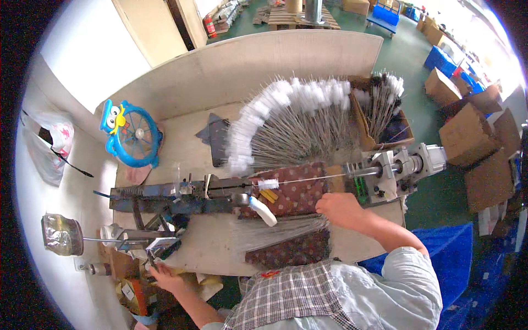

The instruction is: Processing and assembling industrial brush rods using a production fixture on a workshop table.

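Observation:
A white-bristled wire brush (pixel 268 184) lies level along the machine, its thin stem running right to the motor-driven spindle (pixel 379 169). My right hand (pixel 340 210) is closed just below that stem, over the brown dotted cloth (pixel 300 206). Its fingertips are by the right ends of a bundle of loose wires (pixel 283 230), and what they pinch is too small to tell. At the lower left, my left hand (pixel 166 278) curls at the lower end of a metal lever mechanism (pixel 159 245). Its grip is partly hidden.
Finished white brushes (pixel 291 110) fan out behind the machine, beside a cardboard box (pixel 385 140) of more brushes. A blue cartoon fan (pixel 133 135) stands far left. A white-handled tool (pixel 263 210) sticks out from the rail. Blue bins (pixel 440 264) and cartons (pixel 467 129) are to the right.

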`<action>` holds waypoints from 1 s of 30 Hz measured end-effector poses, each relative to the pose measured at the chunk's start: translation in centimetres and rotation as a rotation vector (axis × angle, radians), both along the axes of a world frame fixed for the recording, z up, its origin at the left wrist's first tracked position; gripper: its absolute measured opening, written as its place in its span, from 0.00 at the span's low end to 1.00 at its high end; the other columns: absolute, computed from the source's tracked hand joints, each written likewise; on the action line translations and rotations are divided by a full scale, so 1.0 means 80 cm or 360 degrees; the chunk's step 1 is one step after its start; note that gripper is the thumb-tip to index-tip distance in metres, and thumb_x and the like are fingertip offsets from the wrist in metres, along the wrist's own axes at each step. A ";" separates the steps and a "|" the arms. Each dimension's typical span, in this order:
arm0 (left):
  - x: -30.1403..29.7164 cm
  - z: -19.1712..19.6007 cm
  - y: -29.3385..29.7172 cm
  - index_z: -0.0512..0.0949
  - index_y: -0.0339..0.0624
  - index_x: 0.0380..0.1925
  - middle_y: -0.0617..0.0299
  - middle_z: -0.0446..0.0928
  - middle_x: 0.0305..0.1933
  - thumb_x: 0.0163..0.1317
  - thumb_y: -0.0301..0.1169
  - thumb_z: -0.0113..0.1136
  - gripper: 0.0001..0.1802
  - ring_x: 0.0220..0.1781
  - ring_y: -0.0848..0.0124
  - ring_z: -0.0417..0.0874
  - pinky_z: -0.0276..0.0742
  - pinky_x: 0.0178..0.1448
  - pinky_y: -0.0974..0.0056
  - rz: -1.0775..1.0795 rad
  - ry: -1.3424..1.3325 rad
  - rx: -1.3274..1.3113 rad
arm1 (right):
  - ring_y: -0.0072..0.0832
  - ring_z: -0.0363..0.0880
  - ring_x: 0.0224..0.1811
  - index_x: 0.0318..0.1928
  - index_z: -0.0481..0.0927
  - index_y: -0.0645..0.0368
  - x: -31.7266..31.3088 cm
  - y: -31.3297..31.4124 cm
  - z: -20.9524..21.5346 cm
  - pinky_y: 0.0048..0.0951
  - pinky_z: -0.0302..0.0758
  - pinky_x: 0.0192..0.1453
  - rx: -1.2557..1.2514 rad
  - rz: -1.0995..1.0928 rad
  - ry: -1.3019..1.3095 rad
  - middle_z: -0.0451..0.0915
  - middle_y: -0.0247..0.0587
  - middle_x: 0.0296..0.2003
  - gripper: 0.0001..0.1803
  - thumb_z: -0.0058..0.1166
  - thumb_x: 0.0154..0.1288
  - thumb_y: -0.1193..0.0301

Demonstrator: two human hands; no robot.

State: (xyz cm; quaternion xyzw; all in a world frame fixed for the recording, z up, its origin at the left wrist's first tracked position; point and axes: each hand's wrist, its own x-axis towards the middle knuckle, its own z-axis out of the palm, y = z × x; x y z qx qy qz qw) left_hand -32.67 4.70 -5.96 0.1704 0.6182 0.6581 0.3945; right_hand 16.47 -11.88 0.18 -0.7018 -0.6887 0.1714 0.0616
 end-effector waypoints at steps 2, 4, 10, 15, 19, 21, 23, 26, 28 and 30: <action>0.025 -0.001 -0.011 0.75 0.43 0.39 0.66 0.77 0.38 0.60 0.47 0.53 0.19 0.40 0.75 0.76 0.70 0.42 0.71 -0.0047 0.0229 0.0042 | 0.44 0.79 0.35 0.31 0.77 0.56 -0.003 -0.002 -0.001 0.45 0.76 0.36 -0.0122 -0.0124 0.0087 0.78 0.44 0.29 0.08 0.53 0.55 0.66; 0.036 -0.019 -0.012 0.75 0.43 0.37 0.66 0.78 0.36 0.61 0.44 0.52 0.16 0.38 0.75 0.77 0.73 0.40 0.71 -0.0177 -0.0399 0.0104 | 0.44 0.79 0.35 0.31 0.77 0.55 -0.008 -0.005 -0.005 0.45 0.76 0.36 -0.0168 -0.0098 0.0064 0.79 0.45 0.29 0.08 0.53 0.55 0.65; 0.187 -0.029 -0.055 0.72 0.43 0.40 0.62 0.76 0.42 0.64 0.36 0.48 0.11 0.45 0.70 0.77 0.73 0.47 0.65 -0.1290 -0.0213 0.0063 | 0.43 0.79 0.35 0.31 0.78 0.55 -0.003 -0.003 0.005 0.44 0.76 0.36 -0.0092 -0.0049 0.0129 0.78 0.43 0.29 0.08 0.51 0.57 0.64; 0.357 0.060 -0.078 0.70 0.40 0.39 0.63 0.73 0.34 0.62 0.36 0.51 0.11 0.39 0.70 0.74 0.69 0.46 0.64 -0.1599 -0.0405 -0.0242 | 0.42 0.78 0.35 0.31 0.78 0.55 0.002 -0.008 0.008 0.43 0.75 0.36 -0.0029 0.0013 0.0146 0.77 0.41 0.30 0.08 0.51 0.57 0.65; 0.386 0.138 -0.072 0.70 0.41 0.37 0.68 0.68 0.23 0.61 0.39 0.54 0.13 0.24 0.77 0.70 0.69 0.32 0.68 -0.1632 -0.1220 -0.0253 | 0.43 0.78 0.36 0.31 0.76 0.56 0.009 0.004 0.011 0.44 0.75 0.36 0.0140 -0.0028 0.0206 0.76 0.43 0.32 0.05 0.49 0.56 0.70; 0.355 0.191 -0.065 0.71 0.40 0.36 0.71 0.65 0.19 0.63 0.42 0.52 0.15 0.20 0.80 0.67 0.70 0.28 0.69 -0.1602 -0.2071 -0.0233 | 0.43 0.78 0.37 0.32 0.76 0.57 0.002 -0.011 0.011 0.44 0.75 0.35 0.0106 -0.0048 0.0192 0.75 0.43 0.32 0.05 0.48 0.55 0.72; 0.325 0.197 -0.041 0.73 0.41 0.34 0.70 0.64 0.17 0.65 0.49 0.47 0.21 0.17 0.78 0.66 0.70 0.28 0.67 -0.1447 -0.2201 -0.0498 | 0.44 0.78 0.37 0.36 0.74 0.57 0.006 -0.006 0.006 0.43 0.75 0.35 0.0215 -0.0109 0.0279 0.75 0.44 0.32 0.07 0.47 0.54 0.75; 0.314 0.158 -0.091 0.74 0.37 0.37 0.68 0.65 0.17 0.65 0.48 0.45 0.22 0.17 0.77 0.67 0.72 0.28 0.66 -0.1448 -0.1165 -0.0112 | 0.44 0.78 0.37 0.38 0.73 0.56 -0.003 0.001 0.002 0.43 0.75 0.34 0.0240 -0.0033 0.0239 0.75 0.44 0.32 0.10 0.48 0.52 0.76; 0.327 0.151 -0.098 0.75 0.40 0.36 0.65 0.69 0.18 0.65 0.50 0.44 0.23 0.18 0.75 0.69 0.73 0.29 0.66 -0.2011 -0.0790 -0.0364 | 0.44 0.78 0.37 0.37 0.73 0.57 -0.001 -0.001 -0.001 0.43 0.76 0.34 0.0223 0.0046 0.0173 0.75 0.44 0.32 0.09 0.48 0.52 0.75; 0.354 0.150 -0.095 0.75 0.40 0.38 0.61 0.75 0.25 0.64 0.45 0.48 0.19 0.21 0.72 0.75 0.75 0.31 0.64 -0.2367 -0.0710 -0.0285 | 0.44 0.78 0.37 0.36 0.73 0.57 0.000 -0.003 -0.002 0.43 0.76 0.34 0.0200 0.0137 0.0096 0.75 0.44 0.32 0.08 0.48 0.52 0.74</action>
